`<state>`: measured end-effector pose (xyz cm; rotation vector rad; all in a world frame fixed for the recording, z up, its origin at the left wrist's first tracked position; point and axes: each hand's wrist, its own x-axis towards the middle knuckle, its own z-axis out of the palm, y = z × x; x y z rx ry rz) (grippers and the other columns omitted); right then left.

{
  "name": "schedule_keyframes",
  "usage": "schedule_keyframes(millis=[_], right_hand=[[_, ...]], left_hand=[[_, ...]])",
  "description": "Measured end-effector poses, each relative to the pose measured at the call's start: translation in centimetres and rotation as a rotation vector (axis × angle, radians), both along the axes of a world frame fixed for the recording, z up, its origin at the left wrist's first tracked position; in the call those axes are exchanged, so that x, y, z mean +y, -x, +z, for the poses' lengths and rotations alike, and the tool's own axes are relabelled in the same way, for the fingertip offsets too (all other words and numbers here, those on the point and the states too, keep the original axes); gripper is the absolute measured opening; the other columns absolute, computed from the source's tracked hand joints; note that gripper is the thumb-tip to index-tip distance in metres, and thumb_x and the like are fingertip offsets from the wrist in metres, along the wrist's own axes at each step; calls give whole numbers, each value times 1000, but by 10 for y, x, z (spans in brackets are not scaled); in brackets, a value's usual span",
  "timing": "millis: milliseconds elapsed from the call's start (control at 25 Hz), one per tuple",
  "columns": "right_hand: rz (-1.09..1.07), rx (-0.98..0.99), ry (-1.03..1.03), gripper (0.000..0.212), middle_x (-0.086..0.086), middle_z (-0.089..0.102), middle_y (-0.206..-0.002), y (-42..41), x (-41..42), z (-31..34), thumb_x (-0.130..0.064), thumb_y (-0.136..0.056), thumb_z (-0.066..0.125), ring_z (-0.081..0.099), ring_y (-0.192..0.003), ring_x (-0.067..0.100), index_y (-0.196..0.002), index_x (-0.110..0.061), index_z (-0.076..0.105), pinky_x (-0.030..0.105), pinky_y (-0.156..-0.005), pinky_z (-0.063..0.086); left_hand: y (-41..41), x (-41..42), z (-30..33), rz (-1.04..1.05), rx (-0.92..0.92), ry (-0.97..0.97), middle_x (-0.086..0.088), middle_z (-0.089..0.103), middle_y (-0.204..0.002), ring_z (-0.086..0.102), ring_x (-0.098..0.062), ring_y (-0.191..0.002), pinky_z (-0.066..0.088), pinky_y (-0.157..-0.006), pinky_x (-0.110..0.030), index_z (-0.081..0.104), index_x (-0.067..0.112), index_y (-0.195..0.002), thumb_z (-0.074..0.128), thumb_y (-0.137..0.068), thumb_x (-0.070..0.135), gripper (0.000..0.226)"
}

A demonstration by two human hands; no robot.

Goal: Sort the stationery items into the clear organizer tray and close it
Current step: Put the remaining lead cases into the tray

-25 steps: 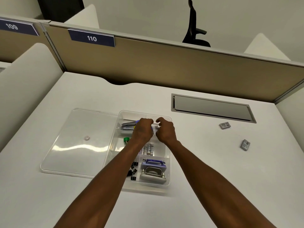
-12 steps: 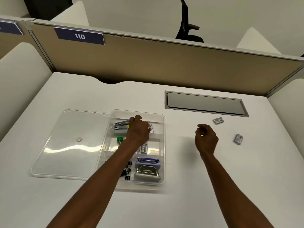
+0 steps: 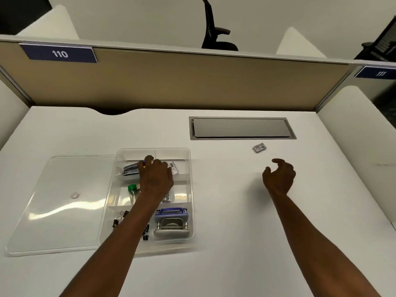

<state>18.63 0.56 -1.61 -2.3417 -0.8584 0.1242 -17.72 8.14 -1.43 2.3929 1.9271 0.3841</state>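
The clear organizer tray [image 3: 190, 189] stands on the white desk, and its clear lid [image 3: 64, 200] lies flat against its left side. In the tray are a silver stapler [image 3: 130, 170], a green-capped tube [image 3: 132, 188], black binder clips [image 3: 116, 222], a labelled packet [image 3: 174, 167] and a purple-and-grey hole punch [image 3: 171, 224]. My left hand [image 3: 156, 176] reaches into the back compartment, fingers curled over a small blue and yellow item [image 3: 144, 163] beside the stapler. My right hand [image 3: 278, 176] hovers over the desk to the right, loosely curled and holding nothing. A small grey box [image 3: 259, 148] lies just beyond it.
A grey cable hatch [image 3: 242, 128] is set into the desk behind the right hand. A tan partition [image 3: 192, 82] with the label 110 closes the back, and white dividers stand at both sides. An office chair [image 3: 214, 28] is behind the partition.
My right hand has left the tray and moved right over the bare desk, near the grey box. My left hand stays in the tray's back compartment. A second grey box is no longer visible.
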Motion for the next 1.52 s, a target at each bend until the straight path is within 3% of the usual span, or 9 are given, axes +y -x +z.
schedule_keyframes(millis=[120,240,560,720,840,960,1160,1320,1520], right_hand=[[-28,-13,252,44,16,42,-142,-21,-5,-1,-22,-87,66,36,-133,39,-129,-16,56,48,-104,38],[33,34,344,47,17,39,-147,-34,-7,-4,-26,-91,63,37,-134,39,-135,-13,53,48,-107,38],[50,-69,75,35,19,50,-138,-16,-25,-31,-10,-94,59,52,-122,39,-127,-1,59,46,-105,39],[61,-88,55,42,18,51,-130,-10,-25,-37,-8,-95,54,54,-114,38,-137,-8,52,45,-103,41],[23,-127,78,49,16,46,-139,-9,-23,-43,-14,-98,51,49,-125,33,-146,-12,43,44,-108,40],[-24,-169,61,50,19,48,-140,-12,-20,-48,-17,-97,53,46,-131,35,-146,-6,43,45,-110,39],[-43,-150,70,49,24,54,-134,-20,-17,-54,-17,-93,56,51,-126,39,-137,3,51,47,-106,42],[-37,-176,70,46,19,56,-131,-21,-15,-55,-19,-92,55,53,-122,35,-135,0,53,44,-104,43],[-53,-164,49,48,18,56,-131,-22,-15,-61,-20,-91,57,52,-124,34,-135,-1,52,44,-105,43]], left_hand=[[-19,1,5,-42,-158,-78,-9,68,-109,47,-36,-125,38,-97,-49,74,12,-89,69,-81,23,16],[-47,0,11,-120,-273,-90,-11,67,-114,45,-37,-130,38,-100,-50,74,10,-91,73,-79,20,16],[-123,8,21,-342,-295,-98,-8,67,-113,46,-36,-131,38,-100,-44,73,13,-93,71,-81,26,17],[-173,17,17,-495,-245,-61,-8,65,-115,47,-35,-129,39,-98,-43,71,13,-100,68,-83,28,23],[-220,26,8,-592,-170,60,-7,61,-124,41,-30,-133,34,-101,-40,65,14,-117,61,-88,33,35],[-267,34,-3,-643,-86,183,-10,48,-143,32,-29,-139,32,-108,-41,49,16,-137,55,-91,35,50],[-317,50,-31,-646,37,378,-10,-3,-165,0,-30,-152,16,-121,-50,8,24,-156,44,-101,35,67],[-330,62,-44,-643,110,261,-5,22,-160,19,-31,-146,22,-113,-53,17,28,-153,39,-102,34,56],[-320,41,-61,-552,-156,102,0,56,-124,50,-25,-117,34,-103,-40,52,23,-129,47,-97,28,33]])
